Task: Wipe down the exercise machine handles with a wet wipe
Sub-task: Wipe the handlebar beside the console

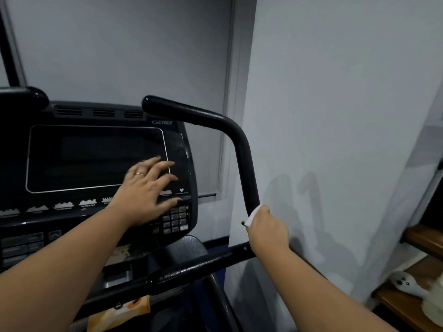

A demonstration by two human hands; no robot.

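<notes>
The black right handle (242,149) of the exercise machine rises from a lower bar (203,264), bends and runs left to a rounded end. My right hand (267,230) grips the handle's lower upright part, with a white wet wipe (254,215) pinched between palm and bar. Only an edge of the wipe shows above my thumb. My left hand (148,190) lies flat with spread fingers on the black console (96,159), over the screen's lower right corner and the keypad. The left handle's end (26,95) shows at the upper left.
A white wall (335,116) stands close on the right of the handle. Wooden steps (422,240) with a white plush toy (407,286) are at the lower right. An orange pack (119,315) lies under the lower bar.
</notes>
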